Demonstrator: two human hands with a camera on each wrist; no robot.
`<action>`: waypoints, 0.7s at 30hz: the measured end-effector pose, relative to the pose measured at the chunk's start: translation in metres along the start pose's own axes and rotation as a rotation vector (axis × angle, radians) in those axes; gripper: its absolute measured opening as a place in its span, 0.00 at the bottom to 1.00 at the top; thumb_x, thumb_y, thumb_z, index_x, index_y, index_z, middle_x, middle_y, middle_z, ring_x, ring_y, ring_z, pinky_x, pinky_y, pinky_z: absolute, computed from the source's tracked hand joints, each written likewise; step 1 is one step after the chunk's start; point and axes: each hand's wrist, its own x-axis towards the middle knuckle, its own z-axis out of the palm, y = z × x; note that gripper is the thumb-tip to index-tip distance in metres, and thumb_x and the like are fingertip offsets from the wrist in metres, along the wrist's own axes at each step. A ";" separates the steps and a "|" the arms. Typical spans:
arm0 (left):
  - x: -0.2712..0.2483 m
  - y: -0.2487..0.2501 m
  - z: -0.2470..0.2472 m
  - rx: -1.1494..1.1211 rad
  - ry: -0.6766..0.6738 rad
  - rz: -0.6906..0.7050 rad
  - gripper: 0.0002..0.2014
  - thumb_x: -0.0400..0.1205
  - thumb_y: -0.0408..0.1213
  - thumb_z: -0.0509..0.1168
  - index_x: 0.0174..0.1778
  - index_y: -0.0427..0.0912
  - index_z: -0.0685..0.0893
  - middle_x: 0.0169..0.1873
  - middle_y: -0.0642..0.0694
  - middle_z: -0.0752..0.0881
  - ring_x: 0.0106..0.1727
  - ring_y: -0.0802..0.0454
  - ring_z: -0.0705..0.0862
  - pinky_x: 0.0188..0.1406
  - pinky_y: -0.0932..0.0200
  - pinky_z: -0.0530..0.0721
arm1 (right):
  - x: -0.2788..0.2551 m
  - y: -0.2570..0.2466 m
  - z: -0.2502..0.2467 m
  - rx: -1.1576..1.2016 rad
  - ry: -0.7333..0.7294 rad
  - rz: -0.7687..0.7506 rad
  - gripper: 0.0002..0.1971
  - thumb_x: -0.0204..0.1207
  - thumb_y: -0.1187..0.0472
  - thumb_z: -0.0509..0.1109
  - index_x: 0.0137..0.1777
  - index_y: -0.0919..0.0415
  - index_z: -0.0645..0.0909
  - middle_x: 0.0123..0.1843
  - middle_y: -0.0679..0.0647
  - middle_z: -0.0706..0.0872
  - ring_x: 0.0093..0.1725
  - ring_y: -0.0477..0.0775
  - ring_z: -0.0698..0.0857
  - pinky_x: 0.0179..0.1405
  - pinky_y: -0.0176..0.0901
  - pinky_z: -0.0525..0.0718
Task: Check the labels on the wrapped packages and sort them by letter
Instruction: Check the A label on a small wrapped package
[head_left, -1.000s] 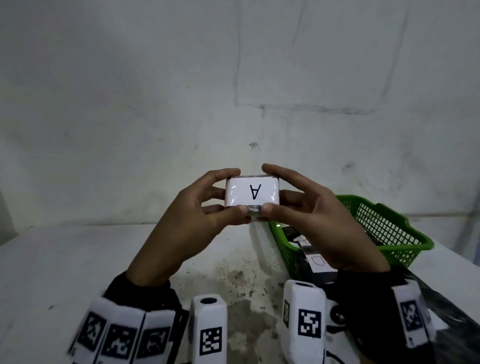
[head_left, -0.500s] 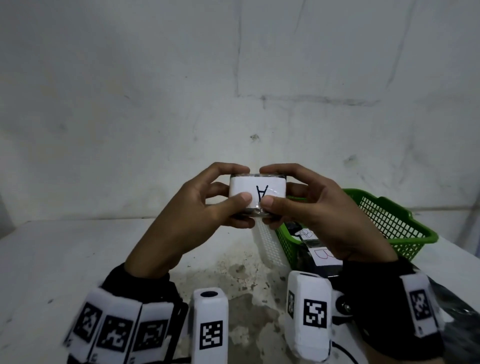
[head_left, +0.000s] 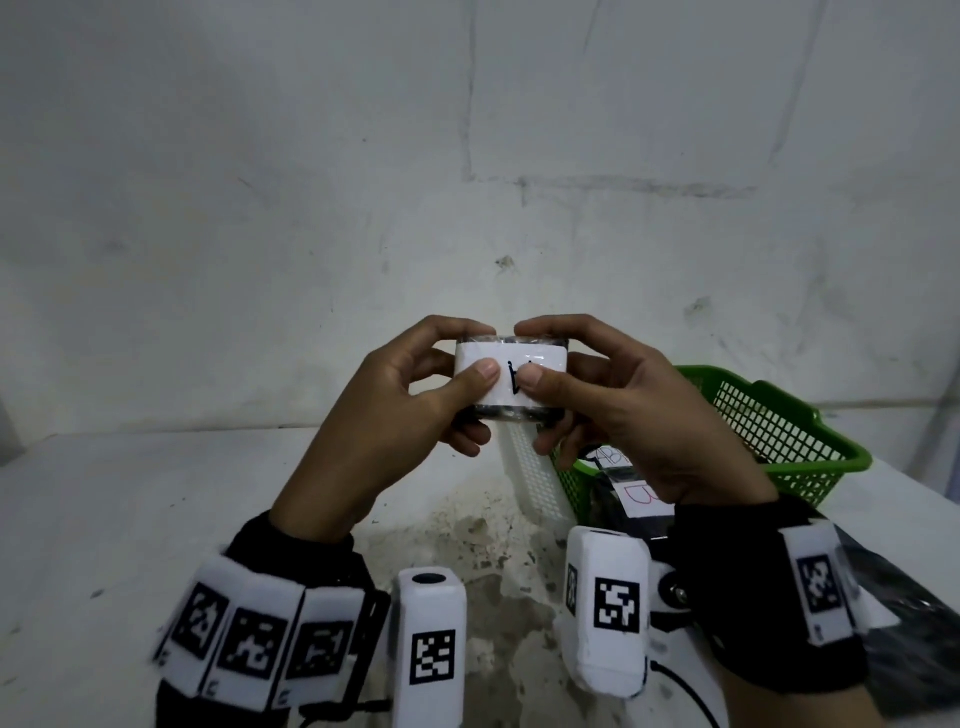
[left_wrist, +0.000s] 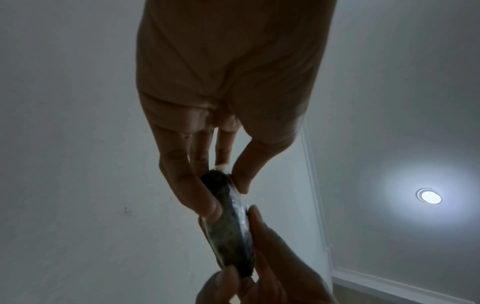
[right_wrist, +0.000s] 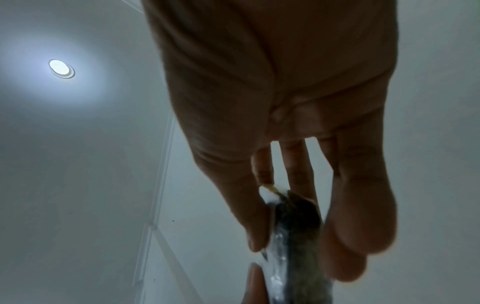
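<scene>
Both hands hold one dark wrapped package (head_left: 510, 382) up in front of the wall, its white label facing me. My left hand (head_left: 415, 395) pinches its left end and my right hand (head_left: 608, 400) its right end. Both thumbs lie across the label and cover most of the black letter. The wrist views show the package edge-on (left_wrist: 228, 222) (right_wrist: 296, 242), thin and shiny, between thumb and fingers. More dark packages (head_left: 641, 501) with white labels lie in the green basket (head_left: 789, 431) at right; one label shows a red B.
A white mesh basket (head_left: 530, 478) stands just left of the green one, behind the hands. A stained white table (head_left: 130, 509) runs to a bare wall. A ceiling lamp (left_wrist: 430, 196) glares in the wrist views.
The package has been tilted in both hands, so more of its dark top and bottom edges show. Both thumbs have slid up over the label and now hide most of the letter A.
</scene>
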 end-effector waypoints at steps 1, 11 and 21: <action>0.000 -0.001 0.001 0.007 0.000 -0.003 0.10 0.81 0.39 0.67 0.58 0.49 0.84 0.40 0.45 0.89 0.29 0.49 0.89 0.31 0.61 0.87 | 0.000 0.000 0.000 -0.002 0.003 -0.001 0.21 0.62 0.58 0.78 0.57 0.53 0.86 0.40 0.60 0.90 0.25 0.57 0.86 0.22 0.42 0.83; 0.001 -0.001 0.000 -0.030 0.012 -0.042 0.10 0.82 0.46 0.65 0.50 0.43 0.85 0.31 0.43 0.85 0.27 0.47 0.85 0.28 0.57 0.86 | 0.000 0.001 0.002 -0.002 0.028 -0.017 0.12 0.73 0.62 0.75 0.56 0.53 0.87 0.36 0.56 0.88 0.23 0.54 0.84 0.20 0.40 0.82; 0.000 0.004 0.001 -0.094 -0.035 -0.085 0.08 0.84 0.42 0.62 0.41 0.44 0.82 0.39 0.37 0.85 0.33 0.38 0.88 0.26 0.66 0.82 | -0.003 -0.005 -0.001 -0.058 0.079 -0.006 0.07 0.79 0.60 0.71 0.49 0.50 0.90 0.40 0.48 0.89 0.29 0.57 0.86 0.23 0.40 0.79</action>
